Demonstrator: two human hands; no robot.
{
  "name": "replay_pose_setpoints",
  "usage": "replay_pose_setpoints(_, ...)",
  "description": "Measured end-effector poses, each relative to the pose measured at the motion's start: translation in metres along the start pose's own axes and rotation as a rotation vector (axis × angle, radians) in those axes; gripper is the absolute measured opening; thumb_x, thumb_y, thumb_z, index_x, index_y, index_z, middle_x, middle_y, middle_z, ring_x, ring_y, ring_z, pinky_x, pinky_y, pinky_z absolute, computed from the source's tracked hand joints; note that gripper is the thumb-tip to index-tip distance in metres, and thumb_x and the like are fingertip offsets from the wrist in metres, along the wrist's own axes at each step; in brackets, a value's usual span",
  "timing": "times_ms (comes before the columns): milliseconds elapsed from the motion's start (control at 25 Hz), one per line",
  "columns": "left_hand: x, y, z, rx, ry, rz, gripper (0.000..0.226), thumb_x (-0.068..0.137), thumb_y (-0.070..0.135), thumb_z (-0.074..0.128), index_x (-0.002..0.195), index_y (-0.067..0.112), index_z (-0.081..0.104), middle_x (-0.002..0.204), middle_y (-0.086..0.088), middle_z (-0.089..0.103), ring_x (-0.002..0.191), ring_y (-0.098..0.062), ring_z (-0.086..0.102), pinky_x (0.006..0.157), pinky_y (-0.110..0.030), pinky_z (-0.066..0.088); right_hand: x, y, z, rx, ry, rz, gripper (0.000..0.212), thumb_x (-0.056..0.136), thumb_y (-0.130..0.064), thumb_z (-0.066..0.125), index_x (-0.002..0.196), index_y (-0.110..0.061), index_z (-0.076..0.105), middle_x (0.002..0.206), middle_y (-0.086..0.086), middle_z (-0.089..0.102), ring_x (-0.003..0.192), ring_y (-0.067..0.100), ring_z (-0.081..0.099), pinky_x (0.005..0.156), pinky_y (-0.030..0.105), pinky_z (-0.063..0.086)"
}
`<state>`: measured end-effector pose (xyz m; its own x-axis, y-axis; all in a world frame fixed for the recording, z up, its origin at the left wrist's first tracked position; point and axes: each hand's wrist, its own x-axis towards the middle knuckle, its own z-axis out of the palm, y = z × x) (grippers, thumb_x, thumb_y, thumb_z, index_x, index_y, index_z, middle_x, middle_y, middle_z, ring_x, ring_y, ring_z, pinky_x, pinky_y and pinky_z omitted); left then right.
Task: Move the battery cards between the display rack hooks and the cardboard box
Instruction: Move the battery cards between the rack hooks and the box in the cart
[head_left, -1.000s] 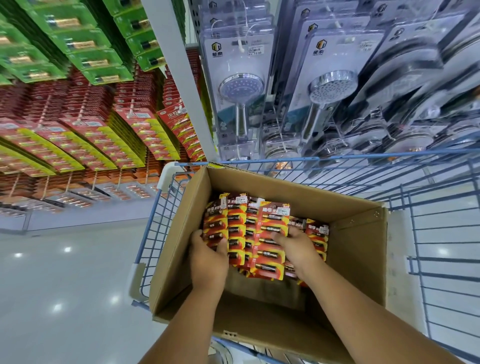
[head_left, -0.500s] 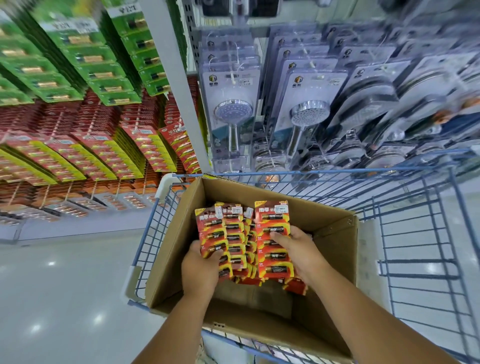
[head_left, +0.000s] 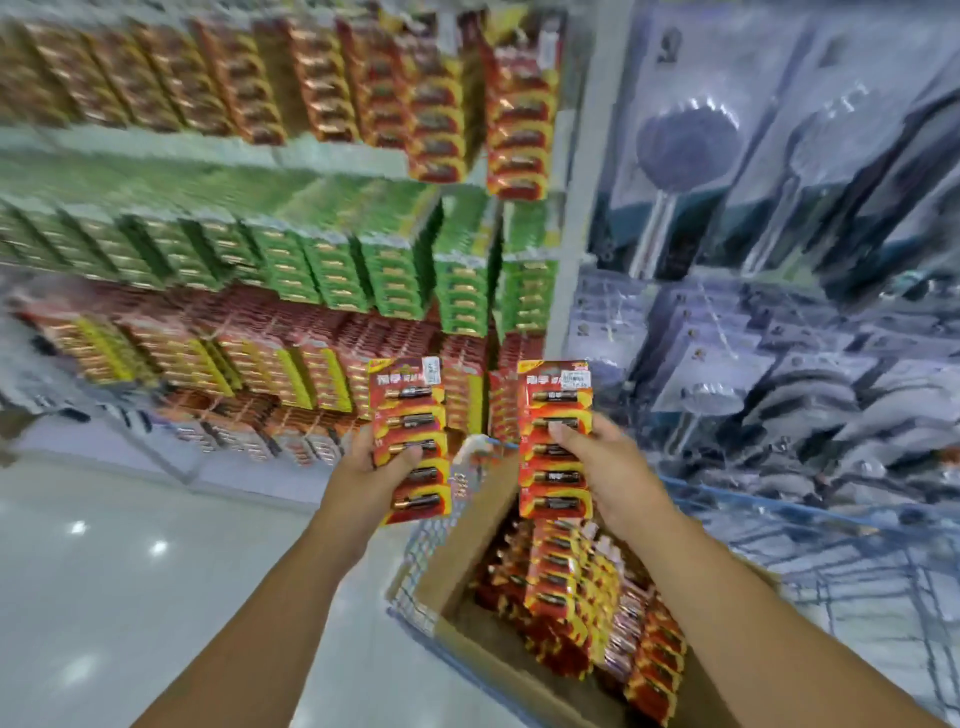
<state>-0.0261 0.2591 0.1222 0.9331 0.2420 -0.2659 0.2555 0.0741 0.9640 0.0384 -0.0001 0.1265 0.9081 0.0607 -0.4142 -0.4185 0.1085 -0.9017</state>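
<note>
My left hand (head_left: 371, 467) grips a stack of red and yellow battery cards (head_left: 410, 410), held upright above the floor, left of the box. My right hand (head_left: 605, 462) holds a second stack of battery cards (head_left: 556, 488) upright over the box's far end, thumb across the front. The open cardboard box (head_left: 467, 551) sits in a blue wire cart below my arms, with several more battery cards (head_left: 576, 597) lying inside. The display rack (head_left: 291, 353) full of red, yellow and green battery cards hangs ahead and to the left.
Packaged shower heads (head_left: 685, 140) hang on the rack to the right, behind the blue cart rail (head_left: 779, 506). A pale upright post (head_left: 571, 218) divides the two rack sections. Shiny white floor (head_left: 130, 561) lies at the left.
Both hands have lifted out of the box, each with its own stack of battery cards, up toward the rack. The view has swung upward and left.
</note>
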Motion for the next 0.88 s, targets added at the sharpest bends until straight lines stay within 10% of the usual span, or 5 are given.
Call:
replay_pose_setpoints(280,-0.037,0.088,-0.191,-0.074,0.122,0.214,0.027,0.099,0.014,0.069,0.124,0.024,0.067,0.111,-0.007,0.078,0.097,-0.029,0.077,0.078,-0.048,0.063,-0.053,-0.064,0.209,-0.008,-0.205,-0.178,0.015,0.093,-0.016,0.075,0.109,-0.018,0.074,0.096,0.007,0.081,0.084,0.027,0.079,0.075,0.046,0.064)
replay_pose_setpoints(880,-0.011,0.201,-0.521,-0.089,0.199,0.313,0.029,0.099,0.017,0.068,0.126,0.027,0.064,0.110,-0.003,0.079,0.098,-0.026,0.078,0.072,-0.040,0.063,-0.078,-0.101,0.593,-0.020,-0.358,-0.280,0.016,0.094,-0.025,0.075,0.109,-0.019,0.077,0.101,0.006,0.081,0.092,0.030,0.078,0.087,0.055,0.062)
